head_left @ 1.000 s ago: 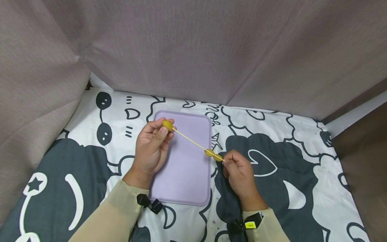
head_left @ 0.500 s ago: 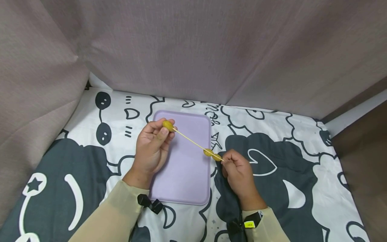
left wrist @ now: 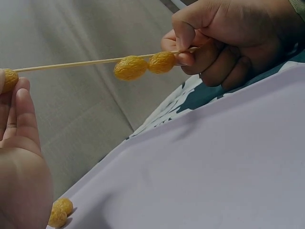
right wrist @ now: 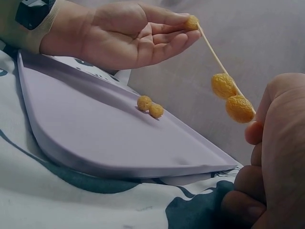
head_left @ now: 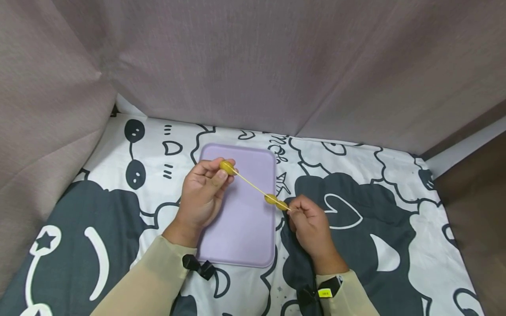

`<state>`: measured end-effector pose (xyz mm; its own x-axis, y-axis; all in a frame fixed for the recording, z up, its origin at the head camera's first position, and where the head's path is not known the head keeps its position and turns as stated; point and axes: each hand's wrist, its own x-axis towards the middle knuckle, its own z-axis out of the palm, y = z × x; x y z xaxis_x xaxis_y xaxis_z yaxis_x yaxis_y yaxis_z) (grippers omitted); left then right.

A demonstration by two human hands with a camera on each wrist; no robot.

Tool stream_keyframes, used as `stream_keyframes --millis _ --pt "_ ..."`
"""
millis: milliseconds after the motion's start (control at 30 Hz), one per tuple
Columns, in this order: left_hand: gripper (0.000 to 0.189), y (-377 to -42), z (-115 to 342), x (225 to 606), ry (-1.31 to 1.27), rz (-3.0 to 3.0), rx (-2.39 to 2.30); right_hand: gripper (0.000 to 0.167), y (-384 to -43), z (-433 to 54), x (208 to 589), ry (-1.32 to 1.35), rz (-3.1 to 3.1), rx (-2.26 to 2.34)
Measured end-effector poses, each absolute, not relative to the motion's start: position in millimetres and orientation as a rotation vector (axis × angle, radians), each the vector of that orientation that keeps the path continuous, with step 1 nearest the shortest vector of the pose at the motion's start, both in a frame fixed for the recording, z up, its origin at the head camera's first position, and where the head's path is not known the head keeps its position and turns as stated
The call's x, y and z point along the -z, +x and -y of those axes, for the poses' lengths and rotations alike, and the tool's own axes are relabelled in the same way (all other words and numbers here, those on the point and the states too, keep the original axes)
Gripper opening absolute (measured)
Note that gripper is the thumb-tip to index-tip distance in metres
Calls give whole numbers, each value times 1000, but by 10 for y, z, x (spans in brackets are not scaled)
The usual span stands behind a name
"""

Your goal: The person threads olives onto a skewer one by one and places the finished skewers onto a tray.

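A thin wooden skewer (head_left: pixel 251 184) slants over the lilac tray between the two hands. Two yellow wrinkled dried fruits (left wrist: pixel 129 67) sit side by side on it, close to my right hand (head_left: pixel 312 232). That hand pinches the skewer's end between thumb and curled index finger. At the skewer's other end, my left hand (head_left: pixel 201 199) pinches a third yellow dried fruit (head_left: pixel 228 167) between thumb and fingers, with the skewer running into it. Below the left hand, two loose dried fruits (right wrist: pixel 150 107) lie on the tray; the left hand hides them in the head view.
The lilac tray (head_left: pixel 241 237) with a low rim lies on a black-and-white patterned cloth (head_left: pixel 387 197). A grey-brown fabric wall (head_left: pixel 253 66) rises behind the cloth and along the left side.
My left hand has shifted right and slightly down with its dried fruit, shortening the stretch of bare skewer before the other two. My right hand has drifted slightly left.
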<state>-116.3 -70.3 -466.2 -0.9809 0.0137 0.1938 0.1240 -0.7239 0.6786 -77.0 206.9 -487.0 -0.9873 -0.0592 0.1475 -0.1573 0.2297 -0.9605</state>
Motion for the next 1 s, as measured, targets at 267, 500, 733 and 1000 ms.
stream_keyframes --millis 267,500,733,1000 --pt "34 -1162 694 4644 -296 1200 2838 24 -771 -2062 4859 208 2403 -1896" --pt "40 -1152 675 4629 -323 1265 2817 24 -771 -2056 4842 199 2404 -1888" --pt "44 -1146 631 4632 -259 1432 2749 24 -773 -2060 4846 199 2417 -1871" --pt "41 -1142 620 4624 -239 1590 2681 24 -778 -2062 4849 215 2425 -1871"
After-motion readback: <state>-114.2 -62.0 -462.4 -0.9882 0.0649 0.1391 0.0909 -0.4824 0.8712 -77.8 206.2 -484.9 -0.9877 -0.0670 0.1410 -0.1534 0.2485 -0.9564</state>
